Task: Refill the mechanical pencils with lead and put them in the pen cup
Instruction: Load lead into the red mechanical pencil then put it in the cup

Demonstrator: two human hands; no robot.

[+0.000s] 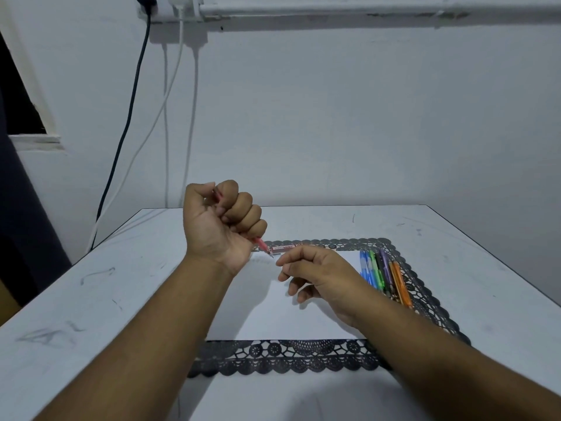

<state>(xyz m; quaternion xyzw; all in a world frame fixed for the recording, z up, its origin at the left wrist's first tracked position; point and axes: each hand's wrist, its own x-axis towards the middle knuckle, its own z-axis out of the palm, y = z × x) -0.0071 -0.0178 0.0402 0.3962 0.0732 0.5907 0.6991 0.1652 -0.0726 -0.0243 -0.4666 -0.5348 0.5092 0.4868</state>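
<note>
The left hand point(223, 220) has its grip clenched around a red mechanical pencil point(263, 246), tip pointing down toward the white paper point(291, 317). The right hand point(315, 275) pinches at the tip, probably feeding lead; whether it holds any cannot be told. Other pencils point(385, 276) wait on the tabletop point(91, 299). No pen cup is visible.

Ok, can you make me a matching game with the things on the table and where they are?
Things:
1. red pencil
2. white paper
3. colourful pencils
4. lead case

Places:
A. in a row at the paper's right edge
B. gripped in the left hand
C. flat on the black lace mat
D. lying just beyond the right hand

Pairs: 1-B, 2-C, 3-A, 4-D
</note>
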